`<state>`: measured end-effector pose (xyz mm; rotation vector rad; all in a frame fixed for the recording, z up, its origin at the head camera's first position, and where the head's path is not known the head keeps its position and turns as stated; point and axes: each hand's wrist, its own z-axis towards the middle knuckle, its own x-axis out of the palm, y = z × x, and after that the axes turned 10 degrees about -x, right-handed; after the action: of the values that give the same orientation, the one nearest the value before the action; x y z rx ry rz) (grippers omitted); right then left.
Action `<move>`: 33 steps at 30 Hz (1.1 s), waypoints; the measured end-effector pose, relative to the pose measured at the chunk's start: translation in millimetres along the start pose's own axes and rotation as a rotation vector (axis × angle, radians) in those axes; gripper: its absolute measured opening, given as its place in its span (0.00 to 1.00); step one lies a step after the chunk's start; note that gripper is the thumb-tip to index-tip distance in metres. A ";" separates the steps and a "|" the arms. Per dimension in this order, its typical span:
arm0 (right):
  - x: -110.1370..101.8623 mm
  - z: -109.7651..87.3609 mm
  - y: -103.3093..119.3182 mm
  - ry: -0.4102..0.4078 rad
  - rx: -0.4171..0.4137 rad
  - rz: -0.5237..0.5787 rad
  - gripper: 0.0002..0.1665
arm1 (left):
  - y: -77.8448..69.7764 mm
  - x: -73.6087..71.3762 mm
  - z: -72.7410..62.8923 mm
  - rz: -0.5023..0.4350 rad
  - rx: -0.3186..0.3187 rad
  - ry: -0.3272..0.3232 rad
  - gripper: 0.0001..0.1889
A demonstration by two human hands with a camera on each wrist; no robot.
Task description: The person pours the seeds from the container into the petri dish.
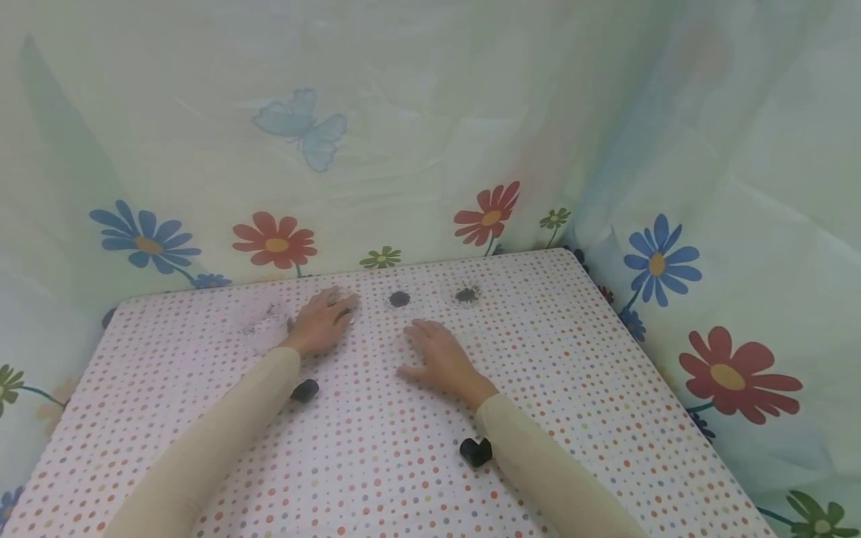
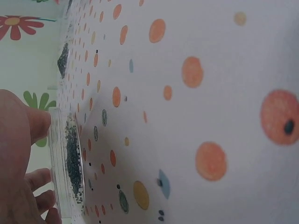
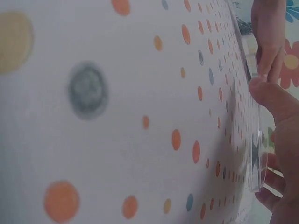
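Note:
My left hand (image 1: 323, 321) grips a clear petri dish (image 2: 55, 163) of dark granules at the back left of the table, thumb on one side of the rim and fingers on the other. Just to the right and nearer, my right hand (image 1: 440, 359) holds a second clear petri dish (image 3: 259, 179) by its edge, thumb and fingers at opposite sides. That one barely shows in the head view; a dark patch shows through it in the right wrist view, and I cannot tell if it is its contents.
Behind my right hand sit two more dark granule piles in clear dishes, a round pile (image 1: 400, 299) and a looser pile (image 1: 466, 295). Scattered granules (image 1: 265, 321) lie left of my left hand. Flowered curtains (image 1: 403, 149) border the dotted table (image 1: 377, 463).

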<state>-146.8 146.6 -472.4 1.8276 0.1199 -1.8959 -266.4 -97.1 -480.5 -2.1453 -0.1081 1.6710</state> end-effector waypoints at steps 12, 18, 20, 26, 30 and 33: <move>0.0 12.3 -6.5 -0.024 -0.010 -0.043 0.45 | 4.3 0.3 0.3 -0.008 -0.013 0.002 0.26; -2.1 19.5 -11.9 -0.056 -0.028 -0.061 0.45 | 1.1 -0.1 2.4 0.009 -0.004 0.007 0.26; -3.1 22.6 -11.9 -0.056 -0.036 -0.062 0.44 | 1.1 0.2 2.5 0.014 -0.009 0.005 0.26; -8.0 28.3 -16.8 -0.070 -0.034 -0.048 0.44 | -0.6 3.3 8.5 0.018 0.014 -0.003 0.25; -6.8 32.4 -21.4 -0.077 -0.037 -0.033 0.44 | -2.1 1.1 8.3 0.005 0.013 0.009 0.25; -6.1 37.0 -21.7 -0.082 -0.050 -0.002 0.44 | -0.3 -0.3 6.5 0.016 -0.010 0.012 0.25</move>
<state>-189.6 152.6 -469.0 1.7155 0.1401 -1.9486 -272.6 -95.2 -481.3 -2.1689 -0.0966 1.6691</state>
